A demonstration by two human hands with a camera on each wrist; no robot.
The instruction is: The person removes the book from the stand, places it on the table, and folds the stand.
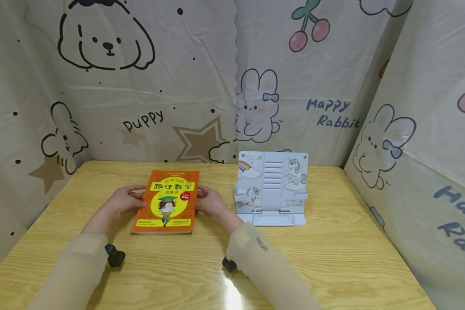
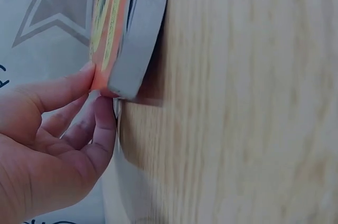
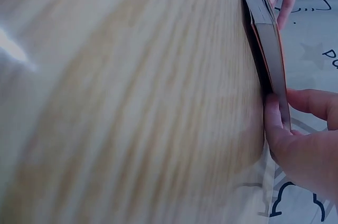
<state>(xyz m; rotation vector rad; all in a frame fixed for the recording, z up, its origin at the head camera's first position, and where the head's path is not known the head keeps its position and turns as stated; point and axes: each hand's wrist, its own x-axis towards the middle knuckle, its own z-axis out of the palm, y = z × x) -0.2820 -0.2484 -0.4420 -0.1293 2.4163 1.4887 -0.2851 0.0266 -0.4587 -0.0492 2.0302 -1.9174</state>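
Note:
An orange storybook point(image 1: 174, 206) with a yellow circle and a cartoon child in a graduation cap lies face up on the left half of the table. By its left edge, my left hand point(image 1: 122, 201) pinches it; the left wrist view has the thumb point(image 2: 79, 82) on the cover and fingertips at the underside. My right hand point(image 1: 213, 202) grips the opposite edge, with digits on both faces of the book point(image 3: 272, 49) in the right wrist view. A shadow gap shows beneath the book's edge in both wrist views.
A white unicorn-patterned book stand point(image 1: 273, 185) with a wire page holder point(image 1: 273, 216) stands upright to the right of my right hand. Behind the wooden table point(image 1: 341, 258) hangs a cartoon-printed cloth point(image 1: 201, 86), which also covers both sides.

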